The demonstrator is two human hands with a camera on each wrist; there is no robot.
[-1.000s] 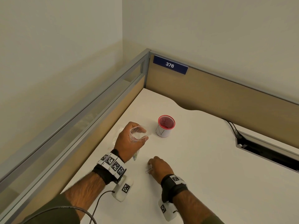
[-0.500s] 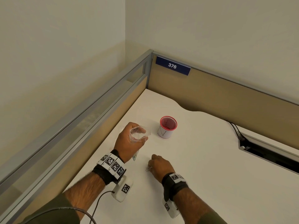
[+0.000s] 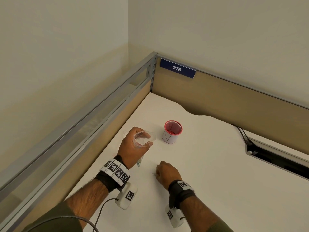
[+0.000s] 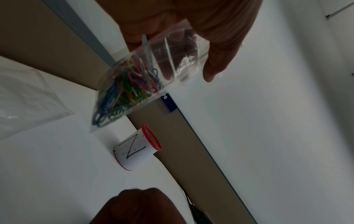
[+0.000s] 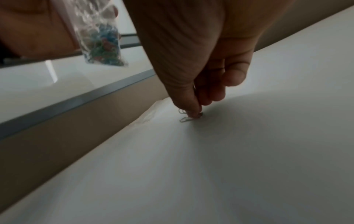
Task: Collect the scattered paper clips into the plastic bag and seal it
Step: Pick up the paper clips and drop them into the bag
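Observation:
My left hand (image 3: 133, 148) holds a small clear plastic bag (image 4: 145, 72) above the white desk, its mouth (image 3: 142, 138) kept open between thumb and fingers. Several coloured paper clips (image 4: 124, 92) fill the bag's lower corner, also seen as a bunch of clips (image 5: 104, 50) in the right wrist view. My right hand (image 3: 167, 173) is down on the desk in front of me, fingertips (image 5: 193, 110) pinching pale paper clips (image 5: 186, 119) that lie on the surface; one clip (image 3: 153, 174) shows beside the hand.
A white cup with a red mesh rim (image 3: 172, 132) stands beyond the hands. Another clear bag (image 4: 28, 97) lies flat on the desk at the left. Partition walls (image 3: 234, 101) close off the left and back. A cable slot (image 3: 275, 158) opens at the right.
The right hand has stayed on the same spot of the desk, working at the clips. The left hand keeps the bag still. The head camera shifted slightly.

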